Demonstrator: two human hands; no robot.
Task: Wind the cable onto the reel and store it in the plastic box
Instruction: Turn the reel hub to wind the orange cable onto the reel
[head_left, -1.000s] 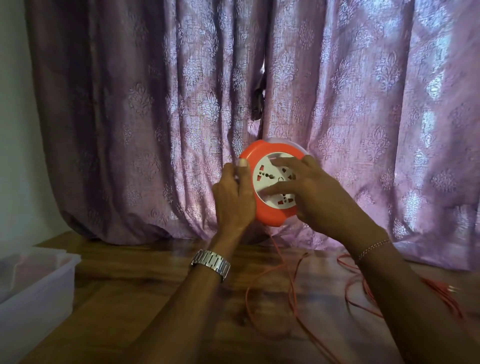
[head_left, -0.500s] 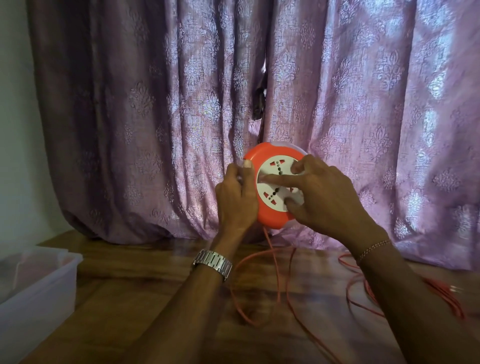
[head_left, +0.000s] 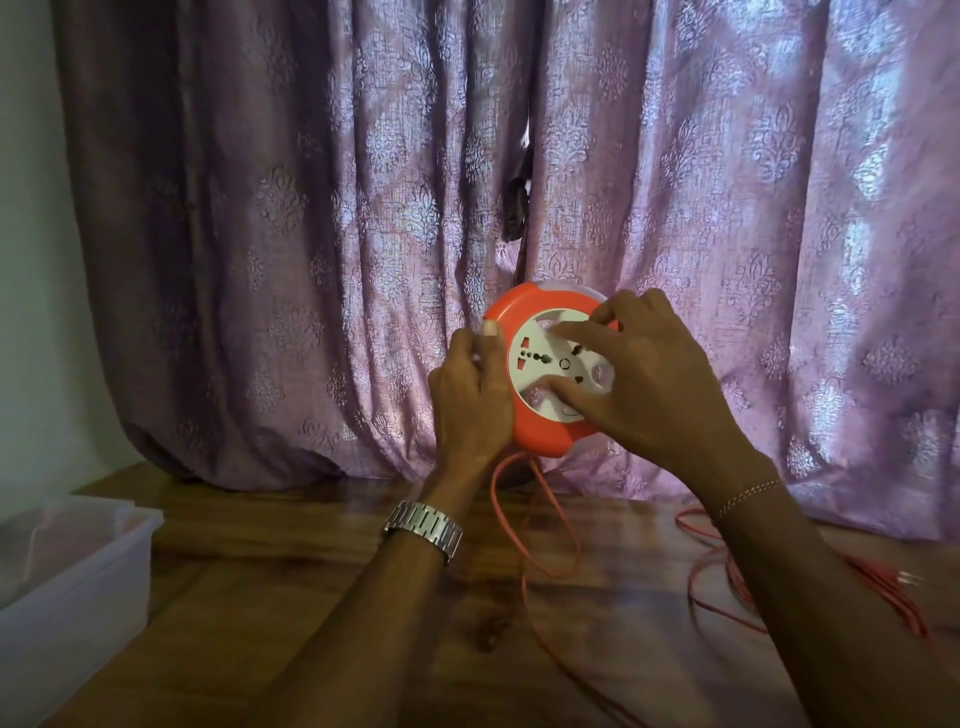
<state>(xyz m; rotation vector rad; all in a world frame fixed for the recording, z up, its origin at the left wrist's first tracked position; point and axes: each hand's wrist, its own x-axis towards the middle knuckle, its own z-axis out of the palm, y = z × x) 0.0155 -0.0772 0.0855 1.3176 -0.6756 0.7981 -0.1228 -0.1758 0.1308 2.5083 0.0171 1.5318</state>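
I hold a round orange cable reel (head_left: 540, 436) with a white socket face upright above the wooden table. My left hand (head_left: 470, 395) grips its left rim, thumb on the front edge. My right hand (head_left: 644, 384) lies across the white socket face (head_left: 540, 358), its fingers spread and pressing on it. An orange cable (head_left: 524, 535) hangs from the bottom of the reel, loops over the table and runs off toward the near edge. More loose cable (head_left: 727, 587) lies in loops at the right, partly hidden by my right forearm.
A clear plastic box (head_left: 78, 582) stands open at the left edge of the wooden table (head_left: 291, 597). A purple patterned curtain (head_left: 363, 208) hangs right behind the reel and rests on the table's far side.
The white socket face has turned under my right hand's fingers. The cable loop under the reel has shortened and shifted right. My left hand keeps its grip on the rim.
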